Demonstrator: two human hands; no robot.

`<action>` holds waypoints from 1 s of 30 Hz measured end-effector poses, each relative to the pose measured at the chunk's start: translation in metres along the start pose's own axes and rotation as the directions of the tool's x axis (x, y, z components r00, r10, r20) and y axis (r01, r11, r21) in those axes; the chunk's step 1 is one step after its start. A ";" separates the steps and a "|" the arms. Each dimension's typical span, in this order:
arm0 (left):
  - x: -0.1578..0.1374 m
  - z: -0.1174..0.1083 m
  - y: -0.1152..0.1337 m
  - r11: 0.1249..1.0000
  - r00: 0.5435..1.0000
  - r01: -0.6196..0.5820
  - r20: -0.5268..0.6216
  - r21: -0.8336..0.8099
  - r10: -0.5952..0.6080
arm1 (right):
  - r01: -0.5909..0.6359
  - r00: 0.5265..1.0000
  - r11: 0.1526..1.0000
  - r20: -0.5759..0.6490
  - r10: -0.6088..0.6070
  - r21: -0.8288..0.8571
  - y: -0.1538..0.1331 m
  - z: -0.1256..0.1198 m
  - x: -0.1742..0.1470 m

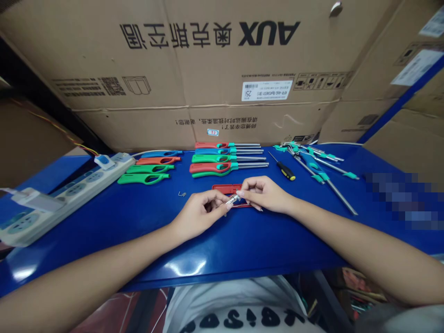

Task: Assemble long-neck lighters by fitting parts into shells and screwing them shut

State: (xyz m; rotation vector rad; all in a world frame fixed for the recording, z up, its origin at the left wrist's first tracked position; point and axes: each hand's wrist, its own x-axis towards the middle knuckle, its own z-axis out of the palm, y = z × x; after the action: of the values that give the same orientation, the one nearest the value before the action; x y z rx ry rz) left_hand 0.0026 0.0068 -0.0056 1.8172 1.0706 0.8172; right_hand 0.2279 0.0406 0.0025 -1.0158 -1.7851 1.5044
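Between my hands is a small, shiny, clear-and-silver lighter part [233, 199]. My left hand [199, 212] pinches its lower left end between thumb and fingers. At the upper right end, the closed fingertips of my right hand [265, 194] grip the same part. Just behind and under my fingers lies a red lighter shell [225, 188] on the blue table, partly covered by my hands. A few tiny bent metal pieces [182, 194] rest to the left of my left hand.
Several lighters [211, 167] with metal tubes lie in a row behind my hands. Left of them are coloured handle shells [145, 178] and a white power strip [69, 196]. A screwdriver [286, 171] and loose tube assemblies [335, 194] lie right. A large cardboard box [215, 64] walls the back.
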 end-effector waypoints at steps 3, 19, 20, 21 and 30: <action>0.000 0.001 -0.001 1.000 1.000 0.004 0.013 -0.005 -0.004 | -0.002 1.000 1.000 -0.001 0.002 -0.007 0.001 0.000 0.000; 0.000 -0.001 0.001 0.999 1.000 -0.009 0.024 0.036 0.009 | -0.032 0.999 0.999 0.029 0.032 -0.002 -0.001 0.000 0.000; 0.000 -0.001 0.000 0.999 1.000 -0.009 0.021 0.033 0.008 | -0.037 0.999 0.999 0.035 0.036 0.011 -0.001 -0.001 0.000; 0.000 -0.001 0.000 1.000 1.000 -0.008 0.018 0.027 0.007 | -0.039 0.999 0.999 0.038 0.038 0.021 -0.002 -0.001 0.000; 0.000 0.000 0.001 0.999 0.999 0.006 -0.034 -0.054 -0.008 | -0.016 1.000 0.998 0.024 0.015 0.054 -0.003 -0.002 0.002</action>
State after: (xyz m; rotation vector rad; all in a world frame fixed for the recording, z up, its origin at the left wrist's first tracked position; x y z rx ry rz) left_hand 0.0031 0.0068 -0.0051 1.7598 1.0664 0.8681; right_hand 0.2278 0.0428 0.0060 -0.9911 -1.7461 1.5717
